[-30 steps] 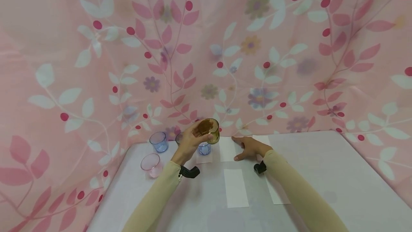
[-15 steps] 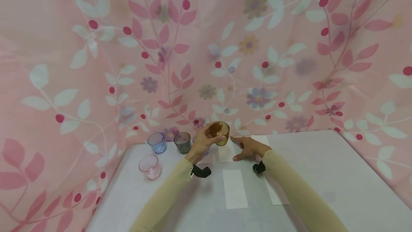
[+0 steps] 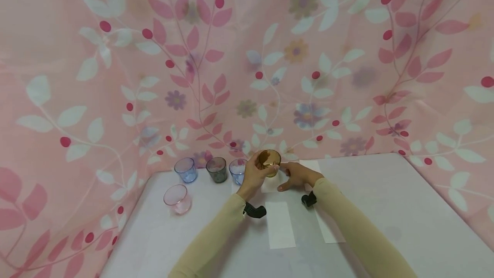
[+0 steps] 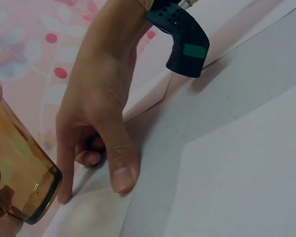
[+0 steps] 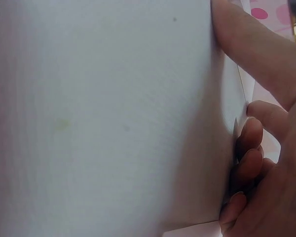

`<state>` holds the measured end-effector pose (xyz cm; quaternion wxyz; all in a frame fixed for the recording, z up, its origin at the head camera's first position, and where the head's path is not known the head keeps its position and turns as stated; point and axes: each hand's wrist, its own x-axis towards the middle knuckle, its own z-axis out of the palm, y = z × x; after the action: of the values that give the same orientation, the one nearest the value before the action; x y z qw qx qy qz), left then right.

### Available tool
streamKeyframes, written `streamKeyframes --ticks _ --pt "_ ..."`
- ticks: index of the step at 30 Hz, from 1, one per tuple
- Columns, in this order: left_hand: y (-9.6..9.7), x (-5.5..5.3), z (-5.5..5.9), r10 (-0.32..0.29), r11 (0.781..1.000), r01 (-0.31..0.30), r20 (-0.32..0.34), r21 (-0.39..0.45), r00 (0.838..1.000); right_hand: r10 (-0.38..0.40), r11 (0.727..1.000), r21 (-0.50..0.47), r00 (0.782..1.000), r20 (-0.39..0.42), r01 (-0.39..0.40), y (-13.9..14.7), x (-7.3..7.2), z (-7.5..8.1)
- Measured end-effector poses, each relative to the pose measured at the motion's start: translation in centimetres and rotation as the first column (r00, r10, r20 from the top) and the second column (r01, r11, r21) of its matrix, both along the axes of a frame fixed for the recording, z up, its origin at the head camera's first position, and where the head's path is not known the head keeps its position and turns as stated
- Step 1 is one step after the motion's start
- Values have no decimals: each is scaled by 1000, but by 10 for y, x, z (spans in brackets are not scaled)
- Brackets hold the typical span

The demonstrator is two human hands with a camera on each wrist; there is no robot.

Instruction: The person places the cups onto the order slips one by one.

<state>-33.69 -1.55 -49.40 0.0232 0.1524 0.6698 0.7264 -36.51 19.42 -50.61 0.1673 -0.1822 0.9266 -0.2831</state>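
My left hand [image 3: 251, 179] holds an amber glass tumbler [image 3: 272, 157], tilted, above the back of the table. In the left wrist view, the same amber tumbler [image 4: 19, 158] appears at the left edge, near my right index finger. My right hand [image 3: 299, 175] touches a white paper strip [image 3: 269, 186], with index finger and thumb spread apart and the other fingers bent under the palm. Just left of my left hand stands a blue glass [image 3: 236, 170], partly hidden by it, on another paper strip.
Further left stand a dark grey glass [image 3: 217, 171], a second blue glass [image 3: 186, 170] and a pink glass [image 3: 178, 200]. More paper strips lie in front, one in the middle [image 3: 281, 225] and one partly under my right forearm [image 3: 329, 228]. A floral pink curtain [image 3: 247, 55] hangs behind the table.
My left hand has carried the amber tumbler to the right and slightly down, close to my right hand. The dark grey glass has come into full view. My right hand has hardly moved.
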Motion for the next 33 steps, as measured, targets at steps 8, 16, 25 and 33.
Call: streamKeyframes --ticks 8,16,25,33 --pt "6 -1 -14 66 997 -66 12 -47 998 -19 1000 -24 1000 8 20 0 0 3" --pt "11 0 -29 112 978 -112 -10 -175 994 -26 999 -35 1000 7 26 0 1 0" --pt "11 -1 -29 127 965 -131 -32 -226 991 -12 1000 -26 1000 -2 12 0 -2 -2" --pt "7 -1 -26 106 957 -100 9 -273 994 0 999 -45 1000 5 1 1 -5 -6"
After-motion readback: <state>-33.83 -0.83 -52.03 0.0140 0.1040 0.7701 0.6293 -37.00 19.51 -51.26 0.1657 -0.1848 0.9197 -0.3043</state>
